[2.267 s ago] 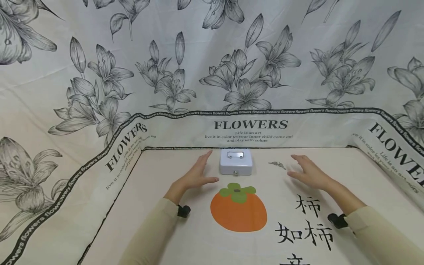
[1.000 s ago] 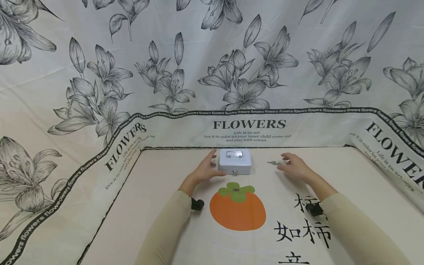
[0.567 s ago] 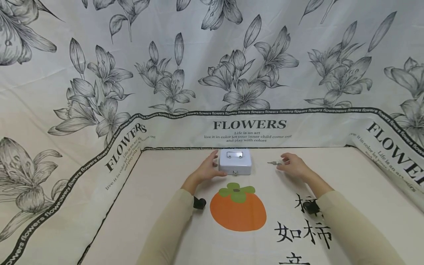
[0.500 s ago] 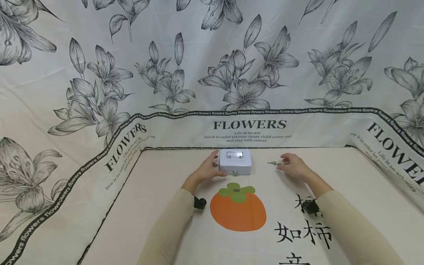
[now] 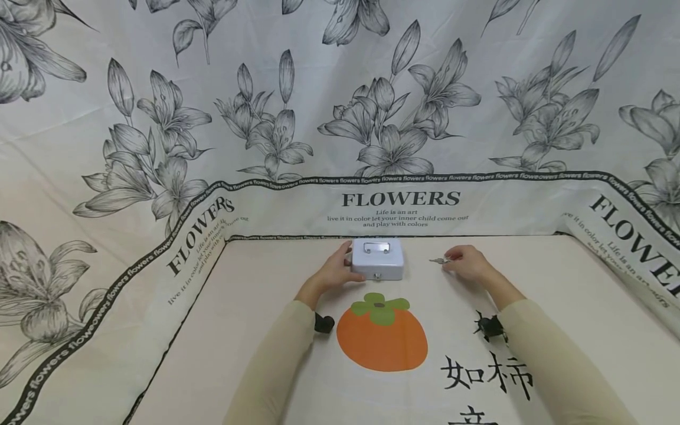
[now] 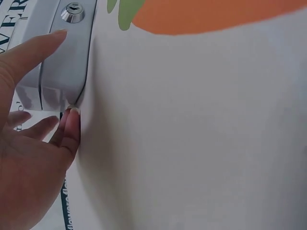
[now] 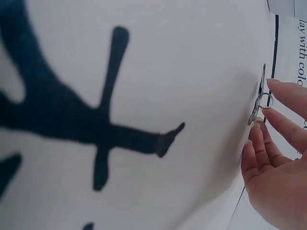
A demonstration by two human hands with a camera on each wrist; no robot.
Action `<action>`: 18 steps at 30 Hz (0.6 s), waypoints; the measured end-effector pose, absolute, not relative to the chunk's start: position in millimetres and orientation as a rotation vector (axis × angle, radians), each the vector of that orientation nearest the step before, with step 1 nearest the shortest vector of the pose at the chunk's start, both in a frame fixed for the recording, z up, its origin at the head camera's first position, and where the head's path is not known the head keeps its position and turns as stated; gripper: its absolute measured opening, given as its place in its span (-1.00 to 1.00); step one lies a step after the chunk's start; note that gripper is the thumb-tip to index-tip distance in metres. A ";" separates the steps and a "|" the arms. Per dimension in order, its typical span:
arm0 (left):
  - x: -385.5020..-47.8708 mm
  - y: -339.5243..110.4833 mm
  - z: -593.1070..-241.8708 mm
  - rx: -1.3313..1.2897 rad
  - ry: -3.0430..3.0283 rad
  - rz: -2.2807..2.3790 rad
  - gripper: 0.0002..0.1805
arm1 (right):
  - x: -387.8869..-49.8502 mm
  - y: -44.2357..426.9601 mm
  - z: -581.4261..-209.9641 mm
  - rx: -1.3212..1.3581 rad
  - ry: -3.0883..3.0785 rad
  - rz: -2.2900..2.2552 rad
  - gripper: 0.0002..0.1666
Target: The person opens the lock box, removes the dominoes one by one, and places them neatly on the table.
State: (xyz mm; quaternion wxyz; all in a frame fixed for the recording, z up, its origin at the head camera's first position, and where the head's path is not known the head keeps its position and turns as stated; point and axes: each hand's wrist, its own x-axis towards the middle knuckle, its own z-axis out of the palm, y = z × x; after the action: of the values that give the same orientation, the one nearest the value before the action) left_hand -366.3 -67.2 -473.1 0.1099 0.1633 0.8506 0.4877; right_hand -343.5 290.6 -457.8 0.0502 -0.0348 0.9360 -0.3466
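A small white cash box (image 5: 378,260) with a metal handle on its lid stands at the back of the table. The left hand (image 5: 333,270) is at its left side; in the left wrist view its thumb (image 6: 48,42) lies across the box's front, below the keyhole (image 6: 73,12), and the other fingers are by the side wall. To the right of the box lie small silver keys (image 5: 438,260) on a ring. Fingers of the right hand (image 5: 467,263) are at the keys; in the right wrist view two fingertips straddle the ring (image 7: 266,100), with a gap between them.
The pale table cover (image 5: 244,330) bears a printed orange persimmon (image 5: 381,342) and black characters (image 5: 486,375). Floral cloth (image 5: 393,206) hangs behind the box and along both sides. Each wrist wears a black camera (image 5: 324,323).
Both hands have moved inward: the left up to the box's side, the right leftward to the keys. Its fingers have drawn closer together. Box and keys look unmoved.
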 end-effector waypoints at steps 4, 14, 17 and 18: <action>-368.0 -66.1 -474.1 0.456 2.491 1.441 0.20 | -348.8 291.4 -462.4 -0.066 2.840 -1.052 -0.48; -372.5 -68.8 -475.8 0.473 2.486 1.433 0.18 | -358.8 288.9 -469.1 -0.022 2.841 -1.048 -0.56; -375.5 -69.2 -476.4 0.491 2.464 1.431 0.19 | -360.2 290.1 -468.7 -0.030 2.848 -1.037 -0.58; -376.5 -69.2 -476.4 0.497 2.461 1.425 0.19 | -360.5 290.4 -468.5 -0.030 2.850 -1.033 -0.58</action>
State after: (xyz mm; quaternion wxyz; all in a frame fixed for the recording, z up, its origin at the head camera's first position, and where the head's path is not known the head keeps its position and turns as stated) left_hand -376.5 -69.2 -476.4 0.1268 0.1706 0.8456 0.4897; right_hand -360.5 290.4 -468.5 0.0551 -0.0098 0.9387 -0.3401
